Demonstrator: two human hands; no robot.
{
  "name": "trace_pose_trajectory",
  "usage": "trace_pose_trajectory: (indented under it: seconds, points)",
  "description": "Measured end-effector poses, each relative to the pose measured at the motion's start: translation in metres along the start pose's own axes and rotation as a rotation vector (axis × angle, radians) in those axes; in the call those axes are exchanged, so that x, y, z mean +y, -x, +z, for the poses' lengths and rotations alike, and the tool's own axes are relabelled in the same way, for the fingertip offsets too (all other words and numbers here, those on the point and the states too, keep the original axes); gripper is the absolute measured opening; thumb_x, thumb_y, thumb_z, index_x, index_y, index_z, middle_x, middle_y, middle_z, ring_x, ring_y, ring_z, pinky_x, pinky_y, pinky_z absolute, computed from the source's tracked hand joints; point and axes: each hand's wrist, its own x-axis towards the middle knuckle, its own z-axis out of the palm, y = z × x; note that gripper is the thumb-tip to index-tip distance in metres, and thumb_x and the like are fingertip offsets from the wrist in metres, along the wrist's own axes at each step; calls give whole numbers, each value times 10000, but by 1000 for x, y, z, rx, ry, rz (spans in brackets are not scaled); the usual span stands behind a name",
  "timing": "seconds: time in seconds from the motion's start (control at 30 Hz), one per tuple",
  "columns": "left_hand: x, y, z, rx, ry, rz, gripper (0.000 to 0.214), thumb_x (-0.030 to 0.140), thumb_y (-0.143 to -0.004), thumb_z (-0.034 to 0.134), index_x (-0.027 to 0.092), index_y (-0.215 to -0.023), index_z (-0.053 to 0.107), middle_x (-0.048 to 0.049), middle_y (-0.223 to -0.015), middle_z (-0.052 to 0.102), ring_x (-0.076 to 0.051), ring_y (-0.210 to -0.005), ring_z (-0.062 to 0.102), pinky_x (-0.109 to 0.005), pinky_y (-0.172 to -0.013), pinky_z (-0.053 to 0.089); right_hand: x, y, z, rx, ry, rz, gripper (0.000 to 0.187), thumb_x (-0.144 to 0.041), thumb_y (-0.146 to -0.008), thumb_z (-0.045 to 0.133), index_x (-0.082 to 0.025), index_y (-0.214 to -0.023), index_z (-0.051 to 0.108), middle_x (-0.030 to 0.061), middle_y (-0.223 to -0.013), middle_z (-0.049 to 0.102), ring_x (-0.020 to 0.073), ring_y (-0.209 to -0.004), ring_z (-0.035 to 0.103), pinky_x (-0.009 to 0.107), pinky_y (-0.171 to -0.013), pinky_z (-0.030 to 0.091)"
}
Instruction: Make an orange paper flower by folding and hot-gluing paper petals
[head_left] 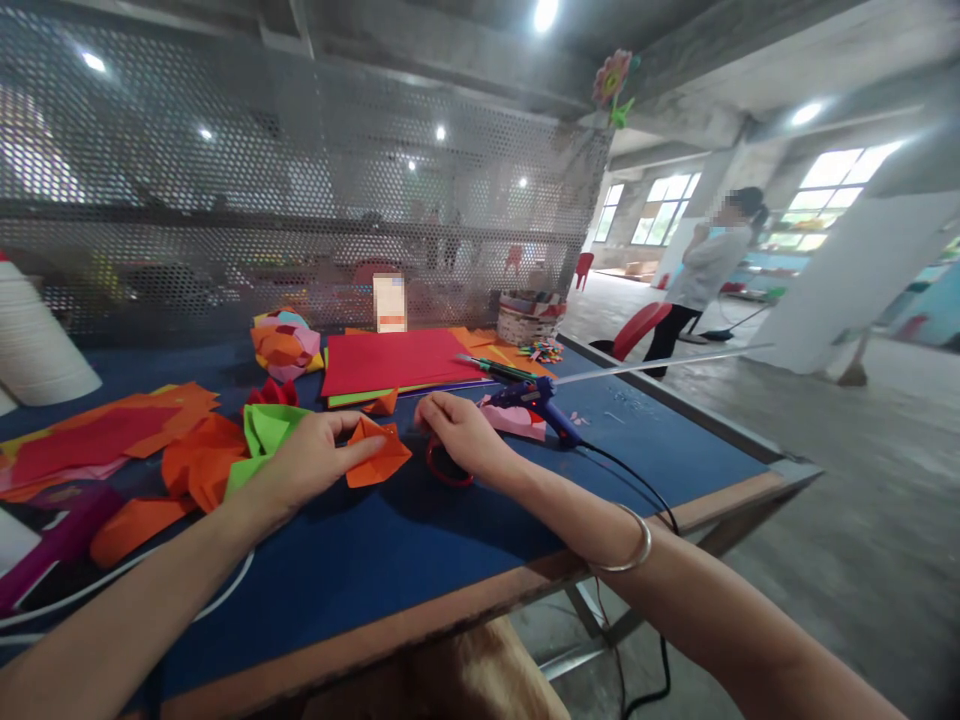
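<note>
My left hand (311,462) pinches a folded orange paper piece (379,455) just above the blue table (375,560). My right hand (459,432) is closed over a small red ring-shaped roll (444,470) that rests on the table, right beside the orange piece. A blue glue gun (536,400) stands just past my right hand, its black cord trailing off the table's right edge. A folded green paper (262,430) lies behind my left hand.
Orange and red paper pieces (112,435) cover the left of the table. A stack of red sheets (394,360), a basket (529,318) and scissors (491,367) lie farther back before a perforated metal screen (300,200). A person (701,275) stands on the floor at right.
</note>
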Motion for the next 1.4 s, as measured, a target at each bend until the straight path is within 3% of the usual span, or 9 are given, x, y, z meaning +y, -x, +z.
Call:
trace_pose_trajectory:
  seconds: [0.07,0.17,0.27,0.4,0.6,0.83,1.13,1.4]
  points:
    - [3,1,0,4,7,-11,401,520,-606,743,178,-814,740,-59,-820,774,-228,-738,683,-312,-691,522,1,0,2,-3,-51,-8,165,-116,-856,441,-179,-805,584,-4,-771,615,104,-720,568,226,-698,444]
    - [6,2,1,-8,19,-18,414,524,-588,755,178,-817,740,-58,-813,773,-230,-738,683,-313,-686,526,0,0,5,-59,-153,29,120,-123,-852,497,-175,-872,603,5,-826,644,104,-770,599,235,-755,462]
    - [6,2,2,-30,10,-3,393,520,-593,751,187,-800,743,-47,-783,767,-221,-723,678,-301,-667,525,-5,3,5,-166,-266,122,109,-239,-870,558,-169,-801,606,-22,-707,612,90,-639,564,214,-648,450]
    - [4,1,2,-56,4,27,301,453,-596,748,192,-747,743,-39,-759,760,-205,-699,666,-287,-662,518,-12,6,3,-256,-363,229,142,-245,-826,614,-160,-713,607,-49,-600,564,70,-532,494,195,-541,390]
    - [3,3,1,-69,-72,58,213,378,-641,683,196,-729,749,-10,-656,723,-171,-604,617,-261,-594,465,-9,6,0,-301,-366,184,138,-268,-743,703,-150,-703,644,-40,-630,602,76,-573,512,199,-568,391]
    - [3,3,1,-53,-111,78,236,389,-654,667,197,-750,765,-26,-731,753,-219,-711,659,-296,-664,496,-2,3,2,-298,-209,61,136,-275,-768,682,-146,-728,662,-22,-667,623,87,-599,525,213,-596,406]
    - [-4,0,3,-58,-95,75,217,368,-665,666,180,-730,751,-30,-663,723,-181,-613,627,-282,-615,484,-6,10,2,-204,200,-175,101,-180,-828,585,-151,-836,682,-6,-714,651,98,-651,560,210,-618,402]
    - [0,1,4,-93,-57,41,229,349,-645,663,167,-755,747,-14,-649,706,-168,-598,611,-274,-602,483,-10,12,4,-167,316,-221,114,-114,-805,582,-144,-854,680,3,-725,652,95,-637,547,207,-614,391]
